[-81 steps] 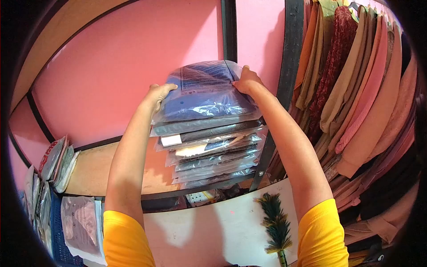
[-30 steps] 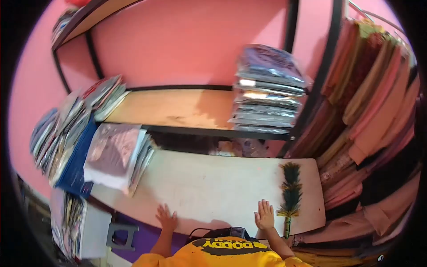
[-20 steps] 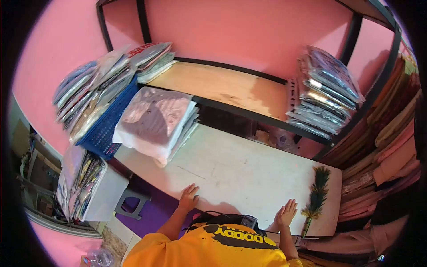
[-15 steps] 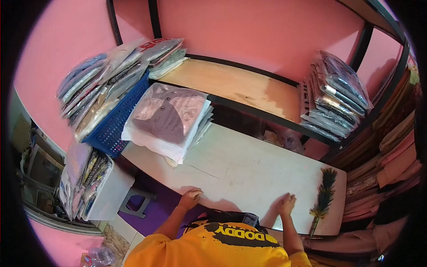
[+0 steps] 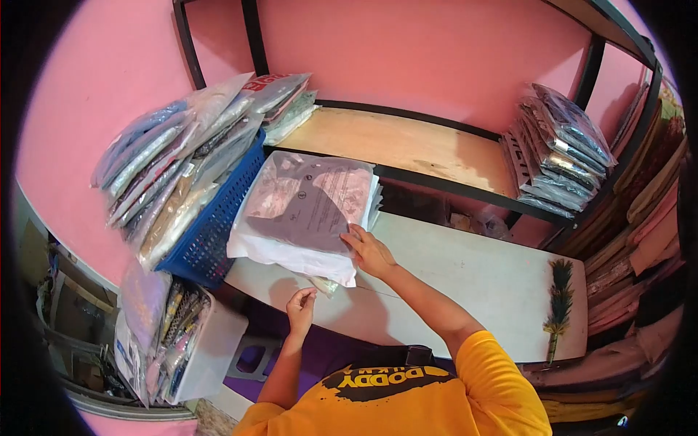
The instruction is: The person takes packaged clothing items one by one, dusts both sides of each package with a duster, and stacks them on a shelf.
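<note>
A stack of garments in clear plastic bags lies at the left end of the white table. The top bagged garment is grey and pink, with printed text on its plastic. My right hand reaches across to the stack's right side, its fingers closed on the top bag's edge. Below the stack's front edge is my left hand, apart from the bags, with its fingers curled together and nothing visible in them.
A blue basket full of bagged clothes stands left of the stack. Below it is a white bin of packets. More bagged clothes are piled on the shelf. A feather duster lies at the table's right end.
My right hand has moved from the table's right front over to the stack and taken the top bag's edge. My left hand has risen nearer the stack's front. The view has shifted slightly.
</note>
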### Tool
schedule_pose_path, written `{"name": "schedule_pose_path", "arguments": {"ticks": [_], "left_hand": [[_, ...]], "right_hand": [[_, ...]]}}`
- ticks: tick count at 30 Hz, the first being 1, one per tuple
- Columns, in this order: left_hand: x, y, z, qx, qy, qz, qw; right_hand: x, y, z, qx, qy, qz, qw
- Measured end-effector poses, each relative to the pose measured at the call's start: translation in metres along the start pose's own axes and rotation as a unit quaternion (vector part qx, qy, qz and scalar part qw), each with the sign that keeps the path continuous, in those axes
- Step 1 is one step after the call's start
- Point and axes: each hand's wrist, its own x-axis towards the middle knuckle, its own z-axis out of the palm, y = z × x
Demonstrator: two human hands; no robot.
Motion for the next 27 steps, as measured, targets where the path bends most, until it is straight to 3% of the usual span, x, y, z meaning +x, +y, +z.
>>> {"name": "schedule_pose_path", "arguments": {"ticks": [2,4,6,8,9,11,12,13,14,16,18,19,20,21,22,23,24,26,27], "left_hand": [[0.014,0.005,-0.006,-0.097,-0.001,-0.031,0.995],[0.028,0.011,-0.013,-0.152,-0.016,-0.06,0.987],[0.04,0.018,-0.018,-0.207,-0.031,-0.091,0.974],[0.048,0.031,-0.02,-0.34,-0.052,-0.178,0.922],[0.048,0.044,-0.018,-0.342,-0.054,-0.179,0.921],[0.045,0.068,-0.009,-0.436,-0.002,-0.292,0.851],[0.045,0.059,-0.004,-0.436,-0.006,-0.295,0.85],[0.045,0.046,0.001,-0.39,-0.015,-0.235,0.891],[0.044,0.034,0.007,-0.341,-0.025,-0.172,0.924],[0.034,0.049,0.009,-0.355,-0.036,-0.186,0.915],[0.027,0.067,0.013,-0.332,-0.068,-0.164,0.926],[0.025,0.076,0.015,-0.348,-0.085,-0.144,0.922],[0.023,0.087,0.019,-0.345,-0.096,-0.15,0.922],[0.022,0.099,0.023,-0.35,-0.114,-0.158,0.916],[0.019,0.11,0.029,-0.355,-0.133,-0.166,0.911],[0.017,0.118,0.035,-0.351,-0.144,-0.172,0.909],[0.015,0.126,0.043,-0.334,-0.159,-0.172,0.913],[0.01,0.144,0.06,-0.317,-0.186,-0.174,0.914],[0.006,0.155,0.07,-0.304,-0.211,-0.186,0.91]], "right_hand": [[0.011,0.001,0.01,-0.023,0.025,-0.003,0.999],[0.015,0.004,0.011,-0.066,0.066,-0.084,0.992],[0.011,-0.002,0.004,-0.044,0.065,-0.106,0.991],[0.002,-0.016,-0.01,-0.022,0.06,-0.127,0.99],[-0.007,-0.025,-0.015,-0.005,0.048,-0.163,0.985],[-0.026,-0.038,-0.02,0.01,0.035,-0.196,0.98],[-0.036,-0.043,-0.02,0.047,-0.018,-0.22,0.974],[-0.042,-0.046,-0.023,0.085,-0.071,-0.242,0.964],[-0.044,-0.046,-0.03,0.082,-0.069,-0.236,0.966],[-0.048,-0.042,-0.043,0.171,-0.011,-0.213,0.962],[-0.058,-0.006,-0.032,0.153,0.025,-0.16,0.975],[-0.066,0.01,-0.027,0.106,0.094,0.006,0.99],[-0.074,0.024,-0.02,0.056,0.16,0.172,0.97],[-0.085,0.04,-0.009,0.053,0.163,0.184,0.968],[-0.098,0.055,0.004,0.236,0.106,0.341,0.904],[-0.112,0.063,0.01,0.406,0.048,0.473,0.78],[-0.125,0.063,0.012,0.406,0.057,0.481,0.775],[-0.149,0.062,0.015,0.592,-0.093,0.471,0.647],[-0.157,0.059,0.007,0.591,-0.083,0.477,0.645]]}}
